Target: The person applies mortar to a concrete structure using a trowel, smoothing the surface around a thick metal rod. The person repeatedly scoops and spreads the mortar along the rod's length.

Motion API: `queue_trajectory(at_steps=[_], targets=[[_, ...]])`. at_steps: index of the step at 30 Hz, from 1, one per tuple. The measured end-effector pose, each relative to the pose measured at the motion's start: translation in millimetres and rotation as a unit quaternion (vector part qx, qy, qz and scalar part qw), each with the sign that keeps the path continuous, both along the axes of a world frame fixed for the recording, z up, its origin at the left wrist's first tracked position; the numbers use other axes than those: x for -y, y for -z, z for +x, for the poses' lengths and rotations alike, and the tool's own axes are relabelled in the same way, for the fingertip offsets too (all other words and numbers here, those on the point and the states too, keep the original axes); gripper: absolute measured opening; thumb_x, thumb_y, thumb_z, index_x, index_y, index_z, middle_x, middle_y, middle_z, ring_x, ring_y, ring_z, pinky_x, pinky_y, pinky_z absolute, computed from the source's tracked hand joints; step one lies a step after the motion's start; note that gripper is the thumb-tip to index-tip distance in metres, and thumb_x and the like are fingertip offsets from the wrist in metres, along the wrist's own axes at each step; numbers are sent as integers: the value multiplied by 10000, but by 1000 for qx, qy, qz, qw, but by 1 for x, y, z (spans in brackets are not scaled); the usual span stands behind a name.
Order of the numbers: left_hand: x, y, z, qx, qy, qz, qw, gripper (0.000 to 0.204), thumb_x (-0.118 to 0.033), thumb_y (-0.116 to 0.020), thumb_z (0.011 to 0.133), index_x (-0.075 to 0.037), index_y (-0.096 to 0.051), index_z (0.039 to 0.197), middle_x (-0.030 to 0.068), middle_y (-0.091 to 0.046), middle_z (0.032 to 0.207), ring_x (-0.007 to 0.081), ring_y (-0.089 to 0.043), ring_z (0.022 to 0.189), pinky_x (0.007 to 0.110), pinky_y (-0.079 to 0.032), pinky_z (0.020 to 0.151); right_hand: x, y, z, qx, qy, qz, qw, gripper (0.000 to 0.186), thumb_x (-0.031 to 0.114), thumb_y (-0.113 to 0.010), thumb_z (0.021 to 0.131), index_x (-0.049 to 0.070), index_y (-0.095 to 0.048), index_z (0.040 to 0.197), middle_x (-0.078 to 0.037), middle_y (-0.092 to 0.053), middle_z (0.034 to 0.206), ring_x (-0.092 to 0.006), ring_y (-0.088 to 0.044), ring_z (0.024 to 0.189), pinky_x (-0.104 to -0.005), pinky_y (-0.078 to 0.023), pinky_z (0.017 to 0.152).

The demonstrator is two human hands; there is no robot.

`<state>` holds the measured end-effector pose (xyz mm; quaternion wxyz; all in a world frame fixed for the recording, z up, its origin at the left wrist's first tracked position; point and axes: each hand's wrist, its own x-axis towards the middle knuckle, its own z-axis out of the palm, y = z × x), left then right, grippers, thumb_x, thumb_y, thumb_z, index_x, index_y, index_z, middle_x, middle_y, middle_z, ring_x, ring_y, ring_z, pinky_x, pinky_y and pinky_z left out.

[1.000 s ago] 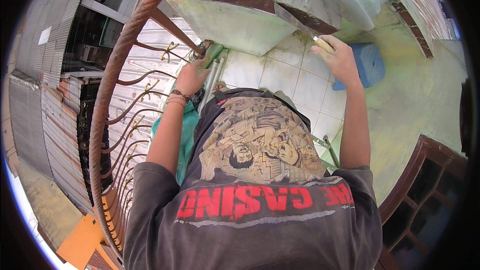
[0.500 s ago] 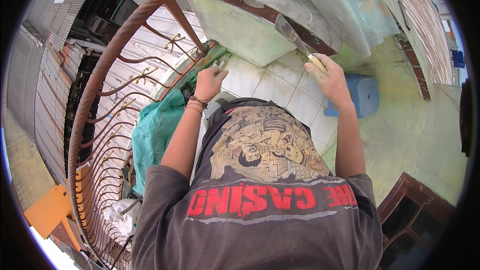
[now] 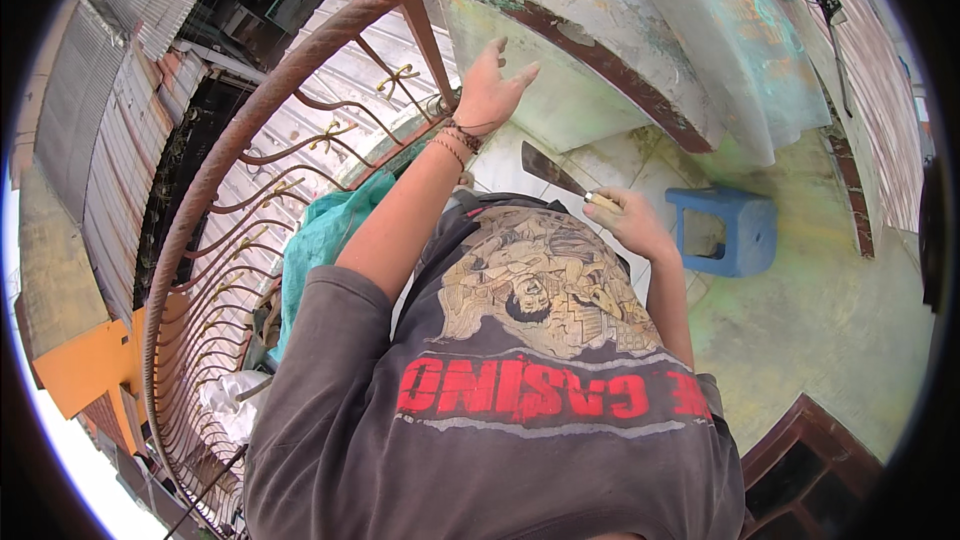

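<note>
My right hand (image 3: 642, 226) grips the pale wooden handle of a putty knife (image 3: 552, 170). Its thin, dark metal blade widens towards the end and points up and left, over the tiled floor in front of my shirt. My left hand (image 3: 490, 92) is raised with its fingers spread and nothing in them. It appears in front of the pale green low wall (image 3: 555, 80), close to the rusty railing post; whether it touches the wall I cannot tell. Bracelets circle the left wrist.
A rusty curved railing (image 3: 230, 120) runs along the left. Beside it lies a turquoise sack (image 3: 315, 230). On the right, a blue plastic stool (image 3: 745, 230) stands against the green wall (image 3: 815, 315). A translucent sheet (image 3: 735, 50) hangs over the ledge at the far side.
My left hand has risen up and right from near the floor, its fingers opening out. My right hand has lowered, bringing the putty knife closer to my body. The view has shifted.
</note>
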<state>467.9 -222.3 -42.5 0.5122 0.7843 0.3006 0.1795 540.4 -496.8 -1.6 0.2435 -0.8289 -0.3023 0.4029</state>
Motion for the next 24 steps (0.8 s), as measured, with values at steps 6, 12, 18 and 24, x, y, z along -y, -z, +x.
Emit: queue_trajectory(at_steps=[6, 12, 18, 24], targets=[[-12, -8, 53, 118, 9, -210, 971, 1064, -421, -703, 857, 95, -36, 1505, 329, 54, 1572, 353, -36, 1497, 369, -156, 1190, -19, -14, -6, -7, 108, -4, 994, 453, 293, -704, 843, 2, -641, 1184, -166, -695, 1044, -267, -654, 925, -362, -491, 838], [-25, -2, 18, 60, 121, -153, 979, 944, -424, -665, 891, 106, -165, 1491, 338, -55, 1562, 359, -97, 1488, 389, -191, 1180, -35, -8, -10, 126, 147, 80, 978, 405, 198, -699, 857, 20, -630, 1214, -16, -618, 822, -79, -492, 628, -259, -434, 578], [-12, -31, -10, 12, 85, -269, 959, 894, -415, -668, 893, 136, -250, 1460, 315, -331, 1492, 338, -319, 1420, 371, -260, 1157, -126, -87, -31, 218, 125, 77, 965, 423, 163, -666, 851, 53, -619, 1257, -138, -693, 1046, -235, -647, 905, -333, -498, 814], [-17, -63, 7, 103, 159, -348, 918, 924, -462, -599, 904, 180, -210, 1441, 343, -194, 1537, 373, -160, 1475, 358, -189, 1187, -175, -123, -31, 248, 162, -7, 955, 382, 125, -607, 866, 67, -640, 1242, -181, -685, 1135, -323, -652, 1085, -375, -488, 926]])
